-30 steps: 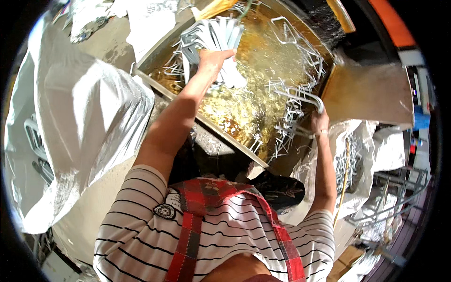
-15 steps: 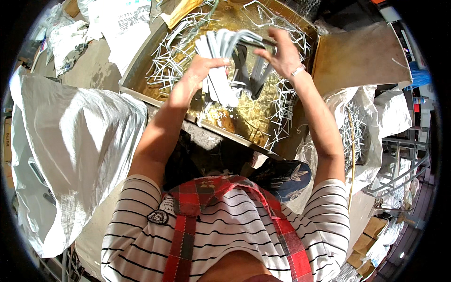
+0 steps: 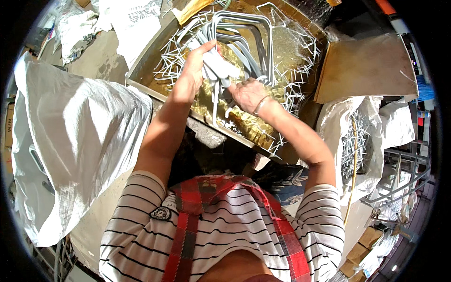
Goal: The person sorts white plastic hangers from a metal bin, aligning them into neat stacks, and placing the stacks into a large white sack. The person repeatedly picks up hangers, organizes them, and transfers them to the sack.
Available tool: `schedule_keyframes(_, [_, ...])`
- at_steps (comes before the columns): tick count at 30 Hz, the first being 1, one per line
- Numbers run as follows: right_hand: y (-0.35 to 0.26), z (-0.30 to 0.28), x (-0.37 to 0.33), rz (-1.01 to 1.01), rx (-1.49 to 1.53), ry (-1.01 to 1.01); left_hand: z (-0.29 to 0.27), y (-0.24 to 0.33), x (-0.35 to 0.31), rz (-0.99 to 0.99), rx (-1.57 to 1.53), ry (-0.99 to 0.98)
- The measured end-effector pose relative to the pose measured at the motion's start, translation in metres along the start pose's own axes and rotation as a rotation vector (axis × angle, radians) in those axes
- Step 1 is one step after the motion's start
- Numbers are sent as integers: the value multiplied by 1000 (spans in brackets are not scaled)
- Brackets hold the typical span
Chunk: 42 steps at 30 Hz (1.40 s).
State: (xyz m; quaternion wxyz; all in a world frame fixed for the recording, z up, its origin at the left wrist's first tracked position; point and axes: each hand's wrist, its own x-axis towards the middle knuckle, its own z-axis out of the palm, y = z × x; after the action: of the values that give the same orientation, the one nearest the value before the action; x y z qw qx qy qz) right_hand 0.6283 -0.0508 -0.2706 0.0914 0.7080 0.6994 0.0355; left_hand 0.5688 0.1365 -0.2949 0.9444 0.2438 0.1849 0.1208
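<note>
My left hand [image 3: 193, 68] is wrapped round a bundle of bent grey-white rods [image 3: 218, 66], each bent into a squared loop. Their bends fan out to the far right, over a shallow metal tray [image 3: 146, 58] of yellowish liquid. Close to the bundle's near end is my right hand [image 3: 251, 96], its fingers curled in and a fingertip against the rod ends. What those fingers grip, if anything, is hidden. Many loose thin white pieces [image 3: 170, 63] lie along the tray's sides.
A white sheet [image 3: 84, 117] drapes over something at the left. To the right stand a brown panel [image 3: 369, 70] and a white sack [image 3: 376, 164] of grey pieces, with a thin stick [image 3: 353, 164] across it. A yellow object [image 3: 192, 10] rests at the tray's far left edge.
My right hand has come down and left from the bundle's far right side to its near end, fingers curling in. The bundle has turned, so its squared loops now show spread out.
</note>
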Motion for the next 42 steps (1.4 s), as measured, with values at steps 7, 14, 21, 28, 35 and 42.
schedule_keyframes(7, [15, -51, -14, -283, -154, -352, 26, -20, -12, -109, 175, 4])
schedule_keyframes(14, [12, -60, -60, -45, 24, -498, 17, -11, -4, 107, 214, 187])
schedule_keyframes(21, [53, -31, -92, 737, 377, -401, -10, 23, -3, 276, -43, 181])
schedule_keyframes(28, [35, 48, 7, 1040, 1557, 345, 1, -2, -3, 57, -110, -43])
schedule_keyframes(35, [32, 43, 10, 1266, 1919, 563, -7, 16, -6, 39, 24, -82])
schedule_keyframes(42, [38, 52, 6, 1105, 2137, 947, -13, 13, -6, 118, 102, -283])
